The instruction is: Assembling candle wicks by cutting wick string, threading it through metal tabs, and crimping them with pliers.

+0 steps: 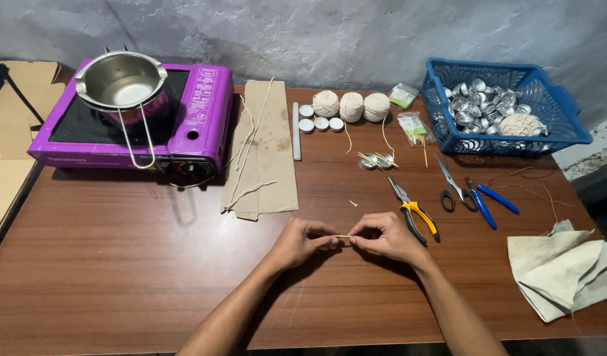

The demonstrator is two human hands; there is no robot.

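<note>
Each grip was closed by fingertips on one end of a thin yellowish stick, left hand and right hand nearly touching, low over the table, just left of the yellow-handled pliers, with scissors beyond those pliers

1. A head-worn camera looks down and forward over a brown wooden table, toward a grey wall.
2. The person's forearms enter from the bottom edge; both hands sit near, at lower centre.
3. One view only.
</note>
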